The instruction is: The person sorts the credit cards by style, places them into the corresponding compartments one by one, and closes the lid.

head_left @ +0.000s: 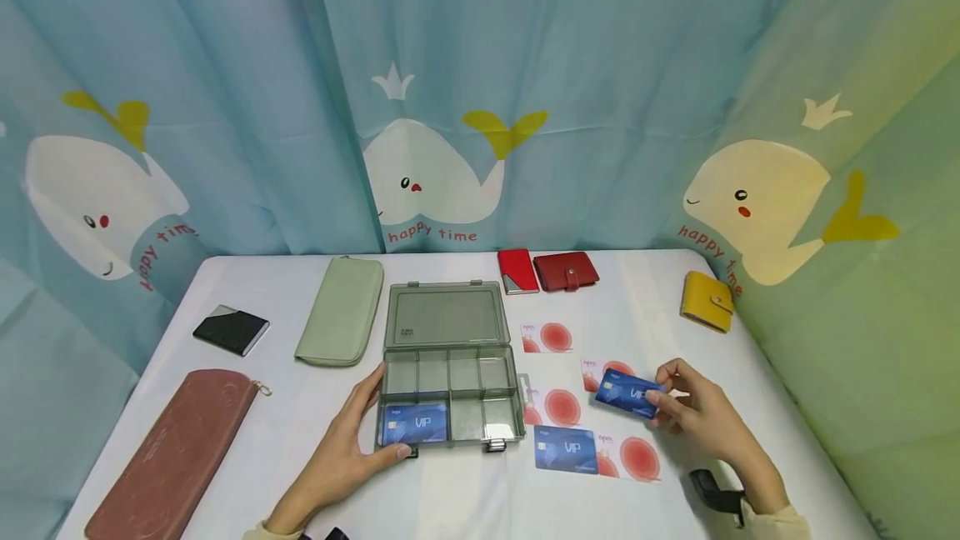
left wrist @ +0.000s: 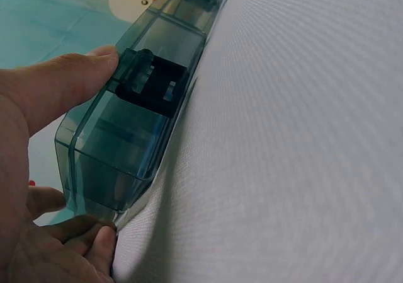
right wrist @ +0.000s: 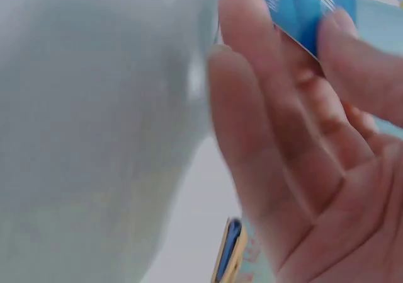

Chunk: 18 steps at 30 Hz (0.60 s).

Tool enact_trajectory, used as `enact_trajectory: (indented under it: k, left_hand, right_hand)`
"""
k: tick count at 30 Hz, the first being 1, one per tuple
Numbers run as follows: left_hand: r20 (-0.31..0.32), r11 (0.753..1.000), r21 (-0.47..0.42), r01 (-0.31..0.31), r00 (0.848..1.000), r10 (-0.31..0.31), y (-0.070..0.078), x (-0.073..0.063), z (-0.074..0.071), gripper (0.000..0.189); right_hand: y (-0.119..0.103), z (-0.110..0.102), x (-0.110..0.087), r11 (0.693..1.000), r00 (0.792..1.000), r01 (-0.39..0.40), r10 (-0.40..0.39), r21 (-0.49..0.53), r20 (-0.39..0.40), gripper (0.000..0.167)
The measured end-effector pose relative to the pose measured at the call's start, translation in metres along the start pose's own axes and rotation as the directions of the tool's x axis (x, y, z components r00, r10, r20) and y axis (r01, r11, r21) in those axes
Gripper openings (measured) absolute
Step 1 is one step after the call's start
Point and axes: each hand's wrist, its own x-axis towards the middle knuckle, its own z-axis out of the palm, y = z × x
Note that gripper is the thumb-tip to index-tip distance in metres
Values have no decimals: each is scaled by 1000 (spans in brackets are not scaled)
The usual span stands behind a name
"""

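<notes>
My right hand pinches a blue VIP card between thumb and fingers, tilted over a red-and-white card on the table. In the right wrist view the blue card's lower part shows between the fingertips. A clear grey compartment box lies with its lid folded back. Another blue VIP card lies in its front left compartment. My left hand grips the box's left front corner, thumb at the front edge beside a black latch, fingers along the left side.
Beside the box lie a blue VIP card and several red-and-white cards. Behind are a red card case and a dark red wallet; a yellow wallet sits right. Leftward lie green and brown wallets and a black card case.
</notes>
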Motion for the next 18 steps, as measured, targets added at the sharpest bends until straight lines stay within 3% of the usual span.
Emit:
enact_trajectory:
  k: [5,11,15,18]
  left_hand:
    - [-2,1000,-6,-3,1000,3,-1,1,1,109]
    - [-3,1000,1,1,1000,-1,-1,1,1,109]
    - [-2,1000,-4,2,1000,-2,-1,0,1,109]
    - [-3,1000,-3,-1,1000,1,-1,1,1,109]
  right_hand:
    - [-11,10,7,997,996,16,-10,80,-86,19]
    - [-41,47,21,986,989,31,-7,164,-145,23]
    - [-67,75,28,976,993,-6,33,217,-118,27]
    - [-85,91,32,958,997,-54,67,280,-37,33]
